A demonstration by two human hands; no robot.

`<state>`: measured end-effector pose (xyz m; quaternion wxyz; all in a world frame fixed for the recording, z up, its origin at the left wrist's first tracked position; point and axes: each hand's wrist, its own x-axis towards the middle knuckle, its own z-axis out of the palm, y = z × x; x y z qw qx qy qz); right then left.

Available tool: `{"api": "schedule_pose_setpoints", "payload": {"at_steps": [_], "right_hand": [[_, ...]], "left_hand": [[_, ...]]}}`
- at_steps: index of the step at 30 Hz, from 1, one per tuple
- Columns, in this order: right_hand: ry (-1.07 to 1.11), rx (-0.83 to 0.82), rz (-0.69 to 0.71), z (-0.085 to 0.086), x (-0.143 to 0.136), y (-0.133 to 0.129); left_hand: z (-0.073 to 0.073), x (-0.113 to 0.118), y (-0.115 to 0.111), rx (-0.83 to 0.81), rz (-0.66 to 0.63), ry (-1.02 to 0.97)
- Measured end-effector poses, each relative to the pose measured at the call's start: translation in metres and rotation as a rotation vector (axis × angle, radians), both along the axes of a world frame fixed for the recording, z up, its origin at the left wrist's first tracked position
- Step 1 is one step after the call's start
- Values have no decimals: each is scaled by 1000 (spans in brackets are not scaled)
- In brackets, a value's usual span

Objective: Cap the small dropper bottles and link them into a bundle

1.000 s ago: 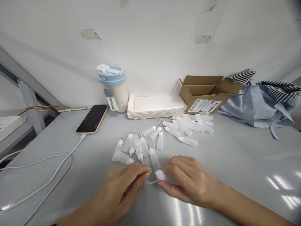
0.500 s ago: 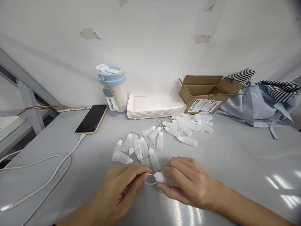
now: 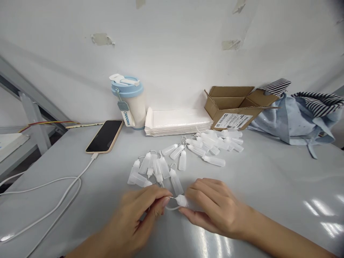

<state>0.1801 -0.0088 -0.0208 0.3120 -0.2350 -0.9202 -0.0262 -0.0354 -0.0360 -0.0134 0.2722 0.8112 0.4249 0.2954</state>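
Observation:
My right hand (image 3: 215,206) is closed round a small translucent needle-tip bottle (image 3: 182,200), which lies on its side with its white nozzle towards the left. From the nozzle a thin metal needle (image 3: 173,197) reaches the fingertips of my left hand (image 3: 145,211). Thumb and forefinger of that hand are pinched together at the needle's end. A thin white cap strap (image 3: 172,208) loops from the bottle's neck into this pinch; my fingers hide its far end. Just beyond my hands lies another such bottle (image 3: 176,182), with several more (image 3: 145,163) to its left.
A further pile of needle-tip bottles (image 3: 215,141) lies at the back, before white padded envelopes (image 3: 180,120) and an open cardboard box (image 3: 232,107). Along the left are a phone (image 3: 104,136), its white cable (image 3: 67,193) and a lidded cup (image 3: 137,107). A blue cloth bag (image 3: 290,118) rests right.
Both hands keep almost the same place and grip. The bottle's nozzle has shifted very slightly, and the other things lie as before.

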Motion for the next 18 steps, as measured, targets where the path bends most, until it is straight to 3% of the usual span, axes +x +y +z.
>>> {"api": "schedule_pose_setpoints", "payload": {"at_steps": [18], "right_hand": [[-35, 53, -5, -4, 2, 1]], "left_hand": [[-8, 1, 4, 148, -38, 73]]}}
